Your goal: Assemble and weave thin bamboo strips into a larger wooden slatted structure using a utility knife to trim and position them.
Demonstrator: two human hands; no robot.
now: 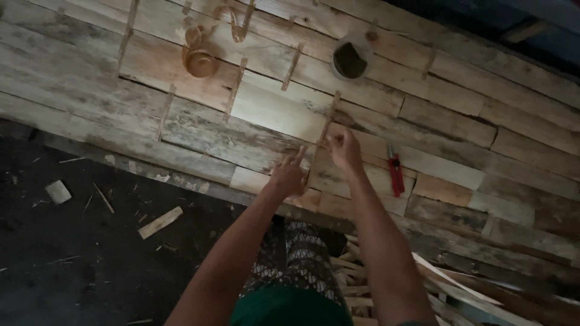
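At the frame's centre, the right hand [344,150] pinches the lower end of a thin bamboo strip [329,121] lying on the plank platform [447,121]. The left hand [289,175] rests just beside it, fingers spread, gripping nothing. A red cutter [396,172] lies right of the hands.

left hand [289,176] hides plank [326,181] edge; stick pile [362,284] cut off at bottom.
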